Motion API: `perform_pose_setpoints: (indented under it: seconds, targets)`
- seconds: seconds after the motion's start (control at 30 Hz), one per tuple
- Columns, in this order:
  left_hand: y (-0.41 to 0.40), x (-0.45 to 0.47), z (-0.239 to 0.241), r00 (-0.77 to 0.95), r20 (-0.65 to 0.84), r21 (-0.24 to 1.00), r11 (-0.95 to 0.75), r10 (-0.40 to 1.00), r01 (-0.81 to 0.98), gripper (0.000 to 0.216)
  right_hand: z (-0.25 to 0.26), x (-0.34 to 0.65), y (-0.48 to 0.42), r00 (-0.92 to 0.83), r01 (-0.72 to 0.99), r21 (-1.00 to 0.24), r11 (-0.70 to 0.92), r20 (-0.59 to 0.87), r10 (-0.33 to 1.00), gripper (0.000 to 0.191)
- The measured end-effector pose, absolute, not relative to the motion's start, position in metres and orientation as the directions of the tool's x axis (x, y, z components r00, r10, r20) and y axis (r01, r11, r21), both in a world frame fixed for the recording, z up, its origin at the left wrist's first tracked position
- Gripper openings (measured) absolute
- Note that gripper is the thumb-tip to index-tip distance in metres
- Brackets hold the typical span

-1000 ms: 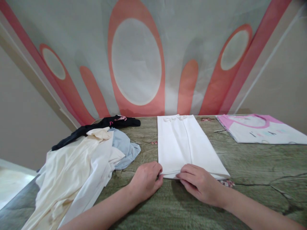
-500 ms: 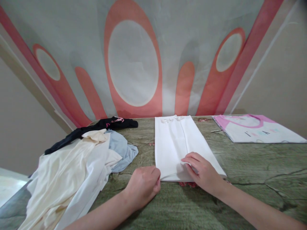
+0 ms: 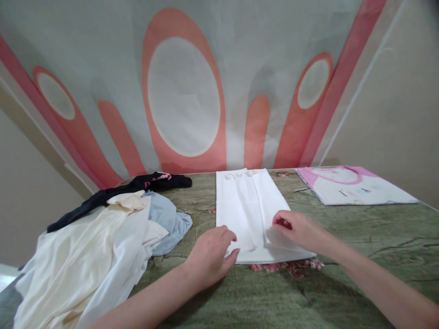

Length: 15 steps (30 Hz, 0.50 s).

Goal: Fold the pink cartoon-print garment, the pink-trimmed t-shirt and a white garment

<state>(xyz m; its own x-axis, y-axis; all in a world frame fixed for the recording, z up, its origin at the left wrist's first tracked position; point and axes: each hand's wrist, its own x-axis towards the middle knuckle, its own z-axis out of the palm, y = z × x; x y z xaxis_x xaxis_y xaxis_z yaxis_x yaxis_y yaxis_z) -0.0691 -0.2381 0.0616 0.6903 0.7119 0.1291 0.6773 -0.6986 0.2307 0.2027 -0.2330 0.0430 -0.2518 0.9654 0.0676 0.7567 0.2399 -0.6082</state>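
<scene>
A white garment (image 3: 240, 205) lies folded into a long rectangle on the table. Its gathered edge is at the far end, and folded layers run lengthwise toward me. My left hand (image 3: 213, 256) is at its near left corner, thumb and fingers apart, with nothing held between them. On the right side, my right hand (image 3: 303, 230) is over the garment with its fingers curled toward the thumb in a loose, closed shape. The hollow inside that curl shows no cloth. Whether its fingertips touch the fabric, I cannot tell.
A loose pile of cream and white clothes (image 3: 82, 256) lies on the left, beside a light blue cloth (image 3: 169, 221) and a black garment (image 3: 126, 189). At right lies a folded white-and-pink shirt (image 3: 356, 187). The wood-patterned table (image 3: 370, 237) meets a printed wall sheet (image 3: 236, 55) behind.
My left hand has opened from a closed shape at the garment's near left corner. My right hand has moved right, away from the middle fold. The near-end layers lie differently. The view has shifted slightly.
</scene>
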Motion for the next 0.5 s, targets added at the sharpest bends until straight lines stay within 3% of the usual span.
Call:
perform_pose_setpoints:
  seconds: [0.2, 0.5]
  targets:
    - [-0.231, -0.021, 0.051, 0.706, 0.014, 0.111, -0.702, 0.708, 0.703, 0.031, 0.031, 0.175, -0.249, -0.302, 0.812, -0.5, 0.3, 0.08, 0.95, 0.017]
    - [-0.234, -0.02, 0.042, 0.732, 0.011, 0.076, -0.73, 0.681, 0.679, 0.009, 0.025, 0.172, -0.251, -0.387, 0.851, -0.329, 0.409, 0.135, 0.912, 0.016]
